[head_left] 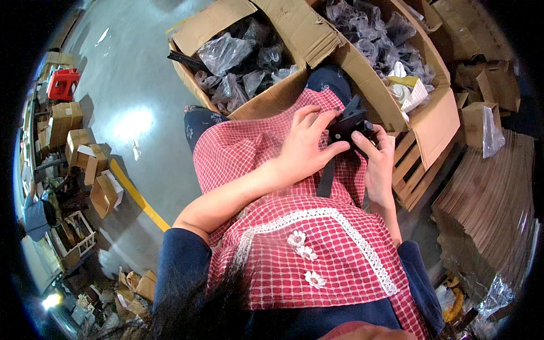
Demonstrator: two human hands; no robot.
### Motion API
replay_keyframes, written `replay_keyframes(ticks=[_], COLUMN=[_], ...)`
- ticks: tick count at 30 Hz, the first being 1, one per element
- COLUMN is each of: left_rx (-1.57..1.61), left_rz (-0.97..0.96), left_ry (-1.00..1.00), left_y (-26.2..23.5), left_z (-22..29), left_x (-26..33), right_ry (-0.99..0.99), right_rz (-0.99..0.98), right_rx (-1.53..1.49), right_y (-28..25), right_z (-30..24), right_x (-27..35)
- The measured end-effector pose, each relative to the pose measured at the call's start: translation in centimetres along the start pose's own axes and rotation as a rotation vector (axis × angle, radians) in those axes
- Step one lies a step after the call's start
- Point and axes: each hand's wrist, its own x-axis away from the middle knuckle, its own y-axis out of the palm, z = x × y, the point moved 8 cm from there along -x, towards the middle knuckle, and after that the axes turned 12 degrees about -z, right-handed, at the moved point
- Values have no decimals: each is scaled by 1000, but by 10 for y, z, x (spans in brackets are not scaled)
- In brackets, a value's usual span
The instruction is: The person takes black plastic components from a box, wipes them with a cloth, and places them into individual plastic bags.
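Over my lap, a black plastic part (pixel 344 129) with pointed pieces at its top is between my two hands. A flat black strip (pixel 326 180) hangs below it against the red checked apron (pixel 266 141). My left hand (pixel 306 141) reaches across from the left, with thumb and fingers bent round the part's near left side. From the right, my right hand (pixel 378 167) grips its other side, the thumb pressed on the front. Some fingertips are hidden behind the part, so its exact kind does not show.
Ahead stands an open carton (pixel 266 105) of dark pieces in clear bags. Another bagged-parts carton (pixel 362 68) sits right of it, by a wooden pallet (pixel 409 170). Flattened cardboard (pixel 487 198) is stacked at right. Small boxes (pixel 102 192) and a red stool (pixel 63 84) stand left.
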Motion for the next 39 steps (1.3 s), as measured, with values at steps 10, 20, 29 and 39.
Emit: replay_keyframes(ticks=[10,20,29,39], left_rx=[1376,1453,894,1115], left_rz=[-161,-100,-11,41], left_ry=[-344,-344,14,-136], left_y=[24,13,-45,-44], left_z=[-34,-42,-14,-41], left_x=[0,0,-22,-20], right_ry=[-17,-34,-280,-710], right_rz=[-62,-248,-144,64], right_rx=[-57,259,592,1121], right_y=[27,41,48,62], right_z=[6,-29,-54,-127], right_x=[4,-10,-27,-12])
